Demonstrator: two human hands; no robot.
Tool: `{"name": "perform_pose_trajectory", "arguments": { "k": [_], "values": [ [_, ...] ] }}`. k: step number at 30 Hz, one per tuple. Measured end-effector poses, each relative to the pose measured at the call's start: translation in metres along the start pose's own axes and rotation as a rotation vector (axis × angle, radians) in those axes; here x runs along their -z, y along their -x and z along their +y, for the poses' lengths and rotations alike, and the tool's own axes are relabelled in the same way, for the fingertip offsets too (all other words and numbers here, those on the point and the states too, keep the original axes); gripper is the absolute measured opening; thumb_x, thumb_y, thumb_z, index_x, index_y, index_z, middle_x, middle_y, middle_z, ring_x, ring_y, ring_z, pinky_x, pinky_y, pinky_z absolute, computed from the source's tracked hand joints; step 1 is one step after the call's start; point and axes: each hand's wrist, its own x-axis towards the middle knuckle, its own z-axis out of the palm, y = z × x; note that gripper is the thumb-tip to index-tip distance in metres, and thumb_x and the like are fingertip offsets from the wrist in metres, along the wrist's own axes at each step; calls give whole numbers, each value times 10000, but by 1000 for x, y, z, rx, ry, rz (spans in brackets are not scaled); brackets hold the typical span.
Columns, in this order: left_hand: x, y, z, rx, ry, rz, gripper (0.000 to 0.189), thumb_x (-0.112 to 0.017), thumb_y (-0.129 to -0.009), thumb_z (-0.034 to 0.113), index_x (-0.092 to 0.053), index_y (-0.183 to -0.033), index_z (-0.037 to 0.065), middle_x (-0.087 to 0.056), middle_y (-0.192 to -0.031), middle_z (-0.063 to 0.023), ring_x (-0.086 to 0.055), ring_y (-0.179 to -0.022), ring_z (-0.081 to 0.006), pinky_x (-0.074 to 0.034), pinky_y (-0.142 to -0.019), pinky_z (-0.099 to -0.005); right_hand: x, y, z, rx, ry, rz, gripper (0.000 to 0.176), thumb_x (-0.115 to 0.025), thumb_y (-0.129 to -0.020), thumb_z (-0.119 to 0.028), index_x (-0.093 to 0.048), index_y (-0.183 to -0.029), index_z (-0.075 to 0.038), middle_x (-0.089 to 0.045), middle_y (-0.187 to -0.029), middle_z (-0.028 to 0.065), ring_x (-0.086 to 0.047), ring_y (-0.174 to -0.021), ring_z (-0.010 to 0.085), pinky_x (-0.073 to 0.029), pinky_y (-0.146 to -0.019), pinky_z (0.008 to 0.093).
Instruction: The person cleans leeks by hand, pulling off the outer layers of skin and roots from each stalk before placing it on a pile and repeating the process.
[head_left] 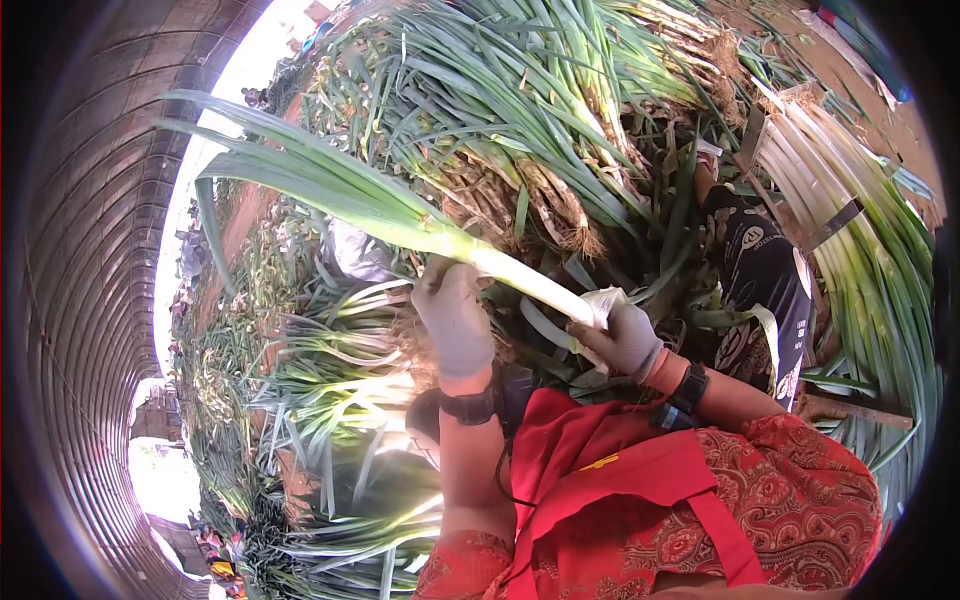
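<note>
A large green onion [400, 220] lies slantwise across the view, its green leaves to the upper left and its white end to the lower right. My left hand [455, 315], in a grey-white glove, closes on the stalk from below, near where the leaves part. Also gloved, my right hand [625, 340] is closed at the white end, with a loose pale outer skin [603, 300] bunched against its fingers. Strips of peeled skin hang under that end. The right fingertips are partly hidden.
Heaped green onions with dirty roots [570, 205] lie ahead. A bundle of cleaned green onions [830, 200], bound with a dark band, rests at right by a wooden bar [855, 410]. More green onions [350, 390] lie at left. A ribbed tunnel wall [90, 300] curves along the far left.
</note>
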Motion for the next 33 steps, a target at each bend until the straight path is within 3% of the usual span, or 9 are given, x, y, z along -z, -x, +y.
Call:
{"name": "perform_pose_trajectory", "arguments": {
  "k": [6, 9, 18, 22, 25, 27, 29, 31, 33],
  "values": [
    [10, 12, 3, 2, 208, -80, 145, -550, -888, 71, -568, -1024, 23, -619, -989, -91, -604, -857, -215, -512, -755, -349, -1, 3, 6, -114, -219, -168, 262, -697, -860, -237, -666, -984, -8, -660, -732, 74, -637, -663, 115, -496, -616, 294],
    [2, 18, 16, 218, 530, 5, 183, -577, -928, 133, -548, -1068, 18, -622, -979, -88, -627, -873, -217, -533, -769, -353, 5, 1, -7, -66, -157, -111, 312, -681, -850, -367, -702, -930, -67, -647, -649, 99, -656, -622, 259, -491, -596, 369],
    [4, 26, 0, 220, 392, 47, 150, -592, -932, 92, -588, -1041, -12, -633, -967, -91, -644, -854, -196, -562, -777, -358, -1, 1, -5, 64, -231, -14, 263, -690, -841, -311, -681, -875, -50, -632, -641, 85, -636, -608, 237, -490, -607, 342],
    [7, 22, 4, 392, 442, -18, 129, -543, -927, 48, -617, -1008, -21, -643, -924, -96, -648, -825, -179, -566, -748, -338, 5, 3, -1, -68, -432, -238, 221, -679, -856, -247, -658, -902, -32, -620, -627, 39, -609, -564, 142, -469, -557, 290],
    [-5, 33, 4, 525, 200, -19, 208, -584, -917, 99, -620, -1066, -41, -659, -951, -81, -659, -868, -235, -557, -822, -359, 4, 2, -1, -48, -593, -288, 192, -645, -882, -186, -631, -964, -13, -593, -610, 5, -557, -509, 77, -441, -504, 241],
    [5, 47, -35, 77, -332, -448, 201, -577, -899, 70, -648, -1036, -58, -667, -957, -107, -658, -823, -191, -556, -735, -314, 13, -1, -11, -48, -671, -351, 188, -617, -897, -150, -610, -1009, 1, -573, -600, -12, -520, -478, 50, -421, -477, 213],
    [6, 63, -74, 113, -442, -583, 213, -588, -884, 66, -662, -1027, -72, -675, -969, -122, -661, -807, -171, -553, -694, -284, 26, -2, -17, -131, -736, -413, 196, -604, -905, -142, -603, -1031, 8, -567, -605, -12, -498, -451, 50, -411, -455, 210],
    [0, 80, -100, 656, -123, -403, 243, -615, -872, 88, -663, -1038, -82, -684, -985, -128, -668, -822, -175, -547, -698, -268, 30, -1, -19, -168, -772, -420, 213, -600, -906, -141, -600, -1051, 14, -572, -621, -9, -492, -436, 53, -411, -445, 213],
    [4, 81, -116, 720, -182, -407, 263, -619, -865, 93, -657, -1067, -71, -687, -976, -107, -663, -839, -173, -540, -712, -277, 29, 1, -21, -152, -783, -378, 237, -605, -901, -148, -602, -1070, 18, -589, -647, -2, -502, -434, 60, -419, -447, 221]
  ]
}}
